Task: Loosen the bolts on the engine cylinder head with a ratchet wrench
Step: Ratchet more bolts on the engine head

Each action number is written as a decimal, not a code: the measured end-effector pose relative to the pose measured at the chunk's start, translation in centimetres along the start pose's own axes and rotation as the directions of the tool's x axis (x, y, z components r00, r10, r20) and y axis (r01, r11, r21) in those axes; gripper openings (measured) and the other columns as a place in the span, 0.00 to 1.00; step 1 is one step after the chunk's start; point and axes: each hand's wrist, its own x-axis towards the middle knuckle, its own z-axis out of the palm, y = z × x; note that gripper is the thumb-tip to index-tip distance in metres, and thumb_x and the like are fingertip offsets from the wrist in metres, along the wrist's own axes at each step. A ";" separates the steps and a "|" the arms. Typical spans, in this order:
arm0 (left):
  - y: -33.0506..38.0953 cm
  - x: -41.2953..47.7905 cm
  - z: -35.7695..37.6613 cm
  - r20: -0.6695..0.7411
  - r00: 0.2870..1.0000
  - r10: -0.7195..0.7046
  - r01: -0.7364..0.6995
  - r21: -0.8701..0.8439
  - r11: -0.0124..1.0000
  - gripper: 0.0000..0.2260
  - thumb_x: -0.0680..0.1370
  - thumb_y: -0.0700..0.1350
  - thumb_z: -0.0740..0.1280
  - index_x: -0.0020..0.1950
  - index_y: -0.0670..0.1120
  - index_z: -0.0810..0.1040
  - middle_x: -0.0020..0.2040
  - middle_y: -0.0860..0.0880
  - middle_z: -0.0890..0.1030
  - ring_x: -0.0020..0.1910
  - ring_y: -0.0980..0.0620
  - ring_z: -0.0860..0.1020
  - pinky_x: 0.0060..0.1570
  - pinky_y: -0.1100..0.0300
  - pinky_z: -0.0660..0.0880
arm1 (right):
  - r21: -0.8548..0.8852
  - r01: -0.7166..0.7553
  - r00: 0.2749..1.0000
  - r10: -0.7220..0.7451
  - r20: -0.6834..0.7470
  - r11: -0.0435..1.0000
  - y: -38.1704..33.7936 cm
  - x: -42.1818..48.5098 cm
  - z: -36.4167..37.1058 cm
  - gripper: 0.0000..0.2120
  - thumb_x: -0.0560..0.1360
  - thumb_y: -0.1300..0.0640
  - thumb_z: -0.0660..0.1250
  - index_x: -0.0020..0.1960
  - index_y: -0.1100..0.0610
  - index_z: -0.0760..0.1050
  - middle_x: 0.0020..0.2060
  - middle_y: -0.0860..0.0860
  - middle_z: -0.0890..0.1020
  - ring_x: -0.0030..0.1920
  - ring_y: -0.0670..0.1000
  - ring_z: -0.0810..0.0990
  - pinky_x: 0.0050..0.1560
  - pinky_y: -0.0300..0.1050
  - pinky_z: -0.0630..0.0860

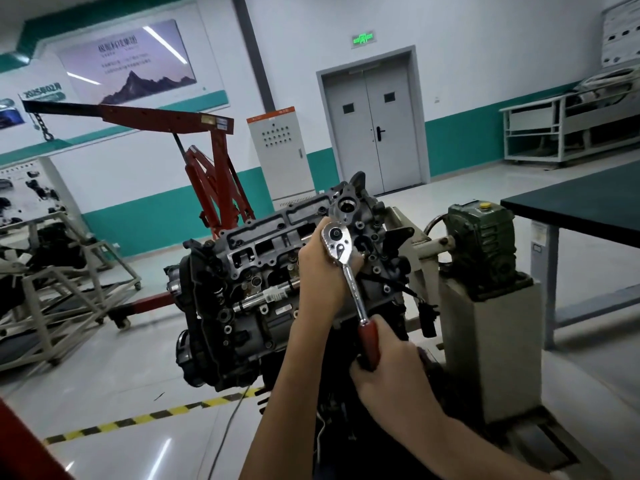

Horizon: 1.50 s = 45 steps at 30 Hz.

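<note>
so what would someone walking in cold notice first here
Dead centre, the chrome ratchet wrench stands out over the engine cylinder head, with the left hand holding it at the head and the right hand gripping its red handle lower down. Behind the engine to the left stands a red engine hoist, and a grey double door sits in the far wall under a green lit sign.
</note>
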 end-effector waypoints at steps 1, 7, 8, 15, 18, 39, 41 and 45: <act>-0.1 0.0 -0.2 -0.002 1.000 -0.021 0.021 -0.039 0.999 0.15 0.68 0.28 0.67 0.37 0.45 0.66 0.30 0.55 0.67 0.29 0.59 0.63 0.31 0.65 0.64 | 0.015 -0.001 1.000 0.001 0.003 1.000 -0.2 -0.1 0.6 0.16 0.67 0.66 0.67 0.42 0.49 0.66 0.28 0.47 0.73 0.27 0.41 0.75 0.25 0.28 0.68; -0.3 0.5 -0.4 0.007 0.998 -0.054 0.055 -0.063 0.997 0.18 0.68 0.27 0.67 0.33 0.49 0.67 0.28 0.57 0.69 0.29 0.58 0.65 0.31 0.60 0.66 | -0.384 0.168 0.983 -0.126 0.132 0.908 1.9 3.1 -6.7 0.15 0.67 0.64 0.67 0.52 0.55 0.70 0.31 0.51 0.76 0.28 0.47 0.75 0.33 0.36 0.71; -0.3 0.6 -0.5 0.021 0.999 -0.041 0.042 -0.059 0.997 0.16 0.68 0.28 0.68 0.33 0.48 0.68 0.29 0.55 0.70 0.29 0.57 0.66 0.31 0.61 0.66 | -0.485 0.232 0.972 -0.176 0.158 0.843 2.0 4.5 -8.7 0.13 0.68 0.64 0.68 0.51 0.56 0.70 0.32 0.52 0.77 0.29 0.50 0.76 0.33 0.40 0.74; -0.4 0.9 -1.5 0.107 0.994 -0.034 0.036 -0.018 0.999 0.14 0.69 0.30 0.68 0.38 0.49 0.73 0.32 0.52 0.75 0.31 0.55 0.71 0.35 0.59 0.71 | -0.675 0.386 0.921 -0.306 0.241 0.629 0.8 9.7 -13.5 0.10 0.70 0.63 0.67 0.49 0.55 0.72 0.31 0.47 0.75 0.29 0.45 0.75 0.34 0.41 0.76; -0.3 0.2 -1.4 0.091 0.994 0.059 -0.060 0.014 0.998 0.10 0.69 0.32 0.70 0.41 0.45 0.74 0.35 0.53 0.77 0.34 0.55 0.73 0.39 0.61 0.73 | -0.519 0.261 0.963 -0.178 0.205 0.814 2.0 5.8 -10.4 0.13 0.69 0.64 0.67 0.49 0.52 0.70 0.31 0.47 0.75 0.28 0.41 0.74 0.30 0.36 0.74; -0.3 0.6 -0.8 0.046 0.999 -0.027 0.029 -0.038 0.999 0.12 0.69 0.31 0.69 0.36 0.47 0.73 0.31 0.56 0.75 0.30 0.58 0.71 0.34 0.64 0.70 | -0.681 0.360 0.930 -0.299 0.213 0.637 0.6 9.4 -13.4 0.09 0.69 0.65 0.67 0.47 0.57 0.71 0.32 0.50 0.77 0.30 0.48 0.75 0.34 0.44 0.76; -0.3 0.2 -1.0 0.045 0.998 0.051 -0.051 -0.009 0.999 0.11 0.70 0.32 0.70 0.38 0.46 0.72 0.32 0.58 0.75 0.31 0.60 0.70 0.35 0.66 0.69 | -0.594 0.297 0.954 -0.210 0.213 0.747 1.5 7.4 -11.6 0.11 0.70 0.66 0.67 0.49 0.56 0.71 0.33 0.49 0.77 0.30 0.45 0.75 0.33 0.40 0.77; -0.4 0.1 -0.4 -0.018 0.994 0.109 -0.108 0.019 0.994 0.11 0.69 0.30 0.69 0.41 0.44 0.71 0.33 0.56 0.72 0.32 0.59 0.70 0.35 0.68 0.67 | -0.275 0.104 0.993 -0.083 0.087 0.956 1.4 2.4 -5.3 0.13 0.67 0.63 0.68 0.42 0.50 0.66 0.28 0.47 0.73 0.25 0.44 0.73 0.27 0.28 0.67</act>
